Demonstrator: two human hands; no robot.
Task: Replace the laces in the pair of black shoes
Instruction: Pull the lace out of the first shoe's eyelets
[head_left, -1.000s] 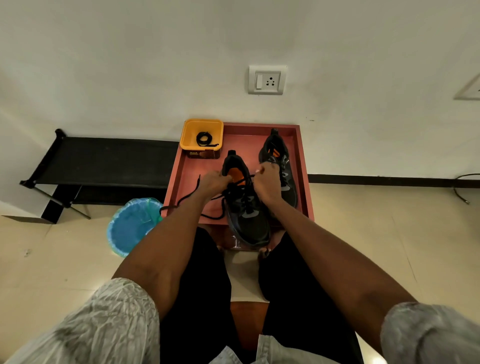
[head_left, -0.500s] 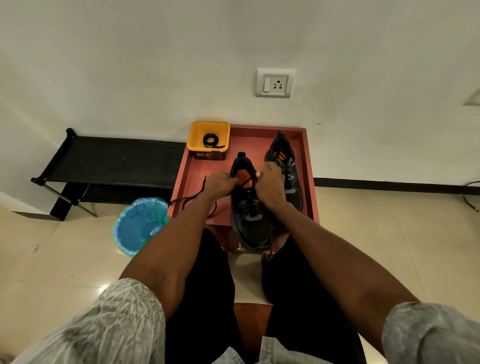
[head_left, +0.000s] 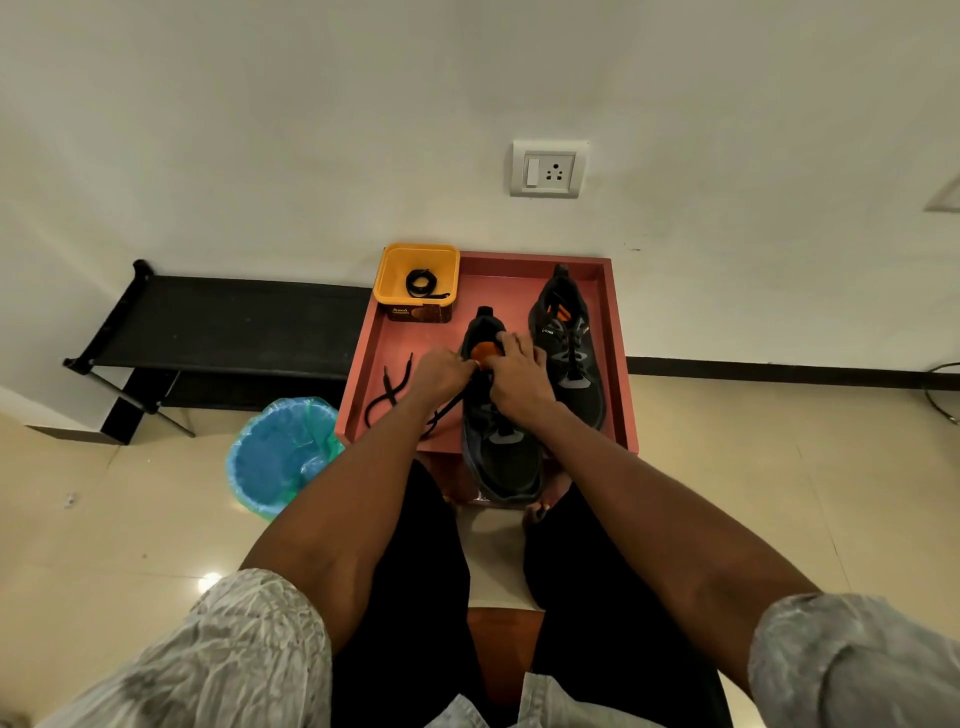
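Near shoe (head_left: 500, 441) overhangs the tray's front rim (head_left: 441, 446). Left hand (head_left: 439, 375) pinches lace (head_left: 387, 395); right hand (head_left: 519, 376) grips the shoe's collar.

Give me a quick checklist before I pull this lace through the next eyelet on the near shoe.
1. Both hands at near black shoe collar: left hand, right hand, ok.
2. Loose black lace free on red tray, not snagged: ok.
3. Lace tip gripped in left hand: cannot tell.
4. Shoe fully on tray: not ok, toe overhangs the near edge.
5. Coiled spare lace ready in yellow tub: ok.
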